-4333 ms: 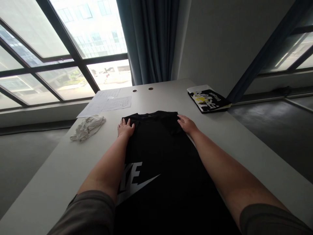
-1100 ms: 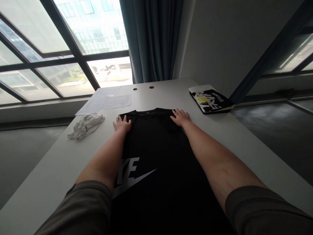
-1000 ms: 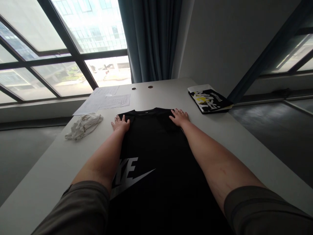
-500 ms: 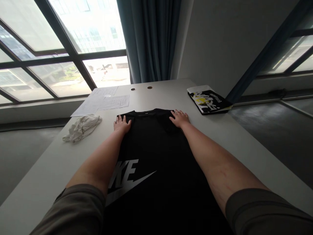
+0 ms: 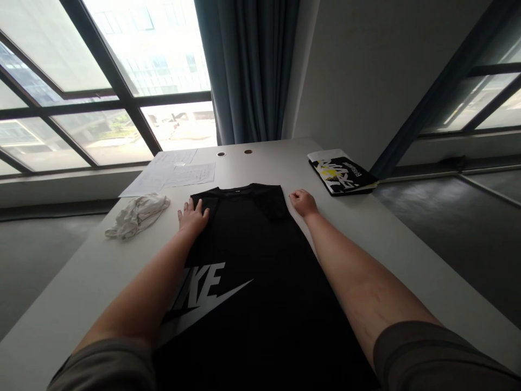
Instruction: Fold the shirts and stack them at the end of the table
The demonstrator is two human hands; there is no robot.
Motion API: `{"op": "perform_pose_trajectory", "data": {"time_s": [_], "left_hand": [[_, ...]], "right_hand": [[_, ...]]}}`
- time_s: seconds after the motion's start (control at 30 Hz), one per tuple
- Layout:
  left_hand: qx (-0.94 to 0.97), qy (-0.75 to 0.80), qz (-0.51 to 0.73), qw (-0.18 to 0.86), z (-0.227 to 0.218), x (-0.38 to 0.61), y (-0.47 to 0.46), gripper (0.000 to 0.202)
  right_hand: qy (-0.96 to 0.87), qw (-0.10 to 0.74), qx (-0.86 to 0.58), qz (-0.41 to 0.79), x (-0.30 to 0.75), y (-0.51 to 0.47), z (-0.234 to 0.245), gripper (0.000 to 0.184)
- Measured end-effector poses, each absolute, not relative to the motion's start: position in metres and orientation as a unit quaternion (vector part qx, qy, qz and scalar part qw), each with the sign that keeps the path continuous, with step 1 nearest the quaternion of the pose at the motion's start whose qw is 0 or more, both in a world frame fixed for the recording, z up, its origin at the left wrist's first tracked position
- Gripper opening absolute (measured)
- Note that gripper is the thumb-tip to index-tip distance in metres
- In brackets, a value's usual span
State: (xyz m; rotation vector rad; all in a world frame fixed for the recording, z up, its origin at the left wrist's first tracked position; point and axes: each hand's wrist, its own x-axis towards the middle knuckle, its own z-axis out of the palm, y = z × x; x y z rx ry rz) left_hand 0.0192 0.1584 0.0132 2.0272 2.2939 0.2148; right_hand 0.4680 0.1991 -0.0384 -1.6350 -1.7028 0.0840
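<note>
Head cam, person at a long white table (image 5: 81,282). Black short-sleeved T-shirt (image 5: 252,320) lies flat and lengthwise on the table, collar pointing away from the person, white NIKE lettering and swoosh (image 5: 199,296) on its near half.

Left hand (image 5: 193,216) is open, palm down, fingers spread, sitting on the shirt's left edge below the shoulder. Right hand (image 5: 304,202) has its fingers curled in, at the shirt's right shoulder edge. I can't tell if it has cloth pinched.

Crumpled off-white cloth (image 5: 137,216) sits on the table near the left hand, well clear of the shirt. Two white paper sheets (image 5: 171,175) lie beyond it. Black-and-yellow printed booklet (image 5: 342,175) lies at the far right of the table.
</note>
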Motion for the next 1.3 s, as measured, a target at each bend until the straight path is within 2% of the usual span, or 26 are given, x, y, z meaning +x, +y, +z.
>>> {"op": "perform_pose_trajectory", "data": {"time_s": [0.1, 0.2, 0.3, 0.37, 0.53, 0.73, 1.07, 1.3], "left_hand": [[0.715, 0.698, 0.029, 0.02, 0.005, 0.003, 0.092, 0.067], [0.686, 0.727, 0.008, 0.024, -0.008, -0.024, 0.022, 0.066], [0.69, 0.724, 0.012, 0.008, -0.017, -0.048, -0.036, 0.065], [0.693, 0.721, 0.011, 0.007, -0.019, -0.059, -0.065, 0.064], [0.686, 0.728, 0.006, 0.017, -0.014, -0.067, -0.096, 0.063], [0.693, 0.72, 0.011, 0.028, -0.006, -0.069, -0.09, 0.063], [0.72, 0.685, 0.097, 0.055, -0.008, -0.116, -0.123, 0.061], [0.737, 0.649, 0.163, 0.098, 0.004, -0.126, -0.166, 0.032]], "right_hand": [[-0.671, 0.381, -0.635, 0.047, 0.466, 0.193, -0.035, 0.024], [-0.694, 0.381, -0.607, 0.063, 0.465, 0.173, -0.031, 0.026], [-0.739, 0.374, -0.555, 0.078, 0.466, 0.137, -0.031, 0.038], [-0.774, 0.337, -0.527, 0.097, 0.468, 0.106, -0.032, 0.047], [-0.811, 0.163, -0.555, 0.091, 0.468, 0.027, -0.03, 0.05], [-0.801, 0.081, -0.589, 0.066, 0.469, -0.042, -0.026, 0.059], [-0.819, 0.118, -0.556, 0.081, 0.467, -0.116, -0.021, 0.06], [-0.818, 0.145, -0.55, 0.088, 0.468, -0.123, -0.016, 0.055]]}}
